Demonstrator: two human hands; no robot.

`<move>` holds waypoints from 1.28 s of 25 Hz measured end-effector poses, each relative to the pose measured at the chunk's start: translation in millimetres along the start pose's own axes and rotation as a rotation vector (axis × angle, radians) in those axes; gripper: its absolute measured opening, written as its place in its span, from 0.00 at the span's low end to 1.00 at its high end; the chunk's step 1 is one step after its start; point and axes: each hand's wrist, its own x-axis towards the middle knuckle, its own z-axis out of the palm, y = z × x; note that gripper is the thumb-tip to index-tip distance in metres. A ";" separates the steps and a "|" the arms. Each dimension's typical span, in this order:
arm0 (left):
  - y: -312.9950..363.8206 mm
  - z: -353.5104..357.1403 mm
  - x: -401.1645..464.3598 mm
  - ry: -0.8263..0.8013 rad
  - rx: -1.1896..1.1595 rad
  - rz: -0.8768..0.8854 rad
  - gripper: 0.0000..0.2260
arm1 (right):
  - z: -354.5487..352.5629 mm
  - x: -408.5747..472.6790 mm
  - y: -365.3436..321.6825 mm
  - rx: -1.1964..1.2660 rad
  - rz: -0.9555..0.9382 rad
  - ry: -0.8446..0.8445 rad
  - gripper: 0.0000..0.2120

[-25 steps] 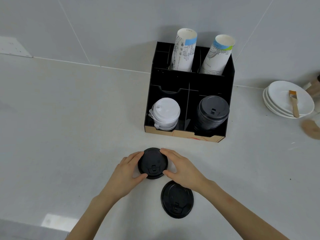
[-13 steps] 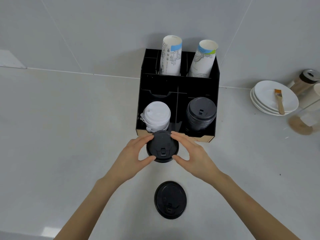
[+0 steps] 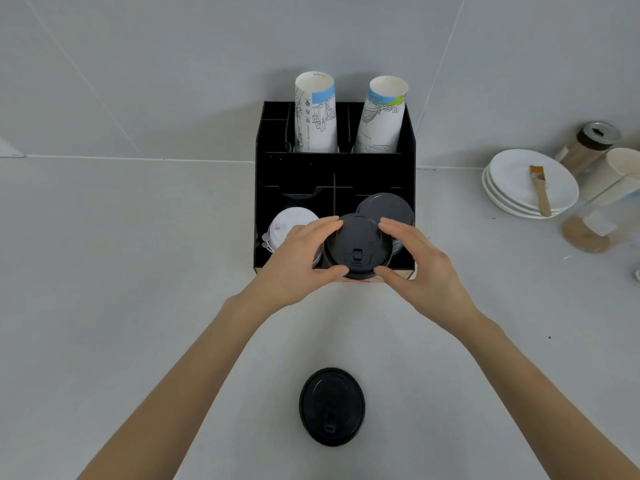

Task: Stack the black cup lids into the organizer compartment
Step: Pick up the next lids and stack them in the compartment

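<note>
I hold a stack of black cup lids (image 3: 356, 245) between both hands, just above the front edge of the black organizer (image 3: 332, 168). My left hand (image 3: 298, 261) grips its left side and my right hand (image 3: 415, 265) its right side. Behind it, in the organizer's front right compartment, sits another stack of black lids (image 3: 386, 206), partly hidden. One more black lid (image 3: 331, 407) lies flat on the counter, near me between my forearms.
White lids (image 3: 287, 223) fill the front left compartment. Two paper cup stacks (image 3: 315, 112) stand in the back compartments. At the right are white plates (image 3: 519, 181) with a brush (image 3: 540, 192), a jar (image 3: 588, 143) and a clear container (image 3: 602, 220).
Both hands lifted the lid stack off the counter and carried it away from me, up to the organizer's front. The single lid on the counter stayed put.
</note>
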 end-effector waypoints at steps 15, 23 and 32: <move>6.1 14.8 69.7 -0.033 0.026 0.050 0.26 | -17.0 31.9 28.7 -0.033 0.093 0.133 0.24; -1.7 27.1 80.3 -0.014 -0.035 0.043 0.25 | -9.8 40.0 46.0 -0.035 0.143 0.141 0.23; -6.9 34.2 79.2 -0.002 -0.054 0.027 0.26 | -2.6 34.7 52.3 -0.021 0.164 0.155 0.22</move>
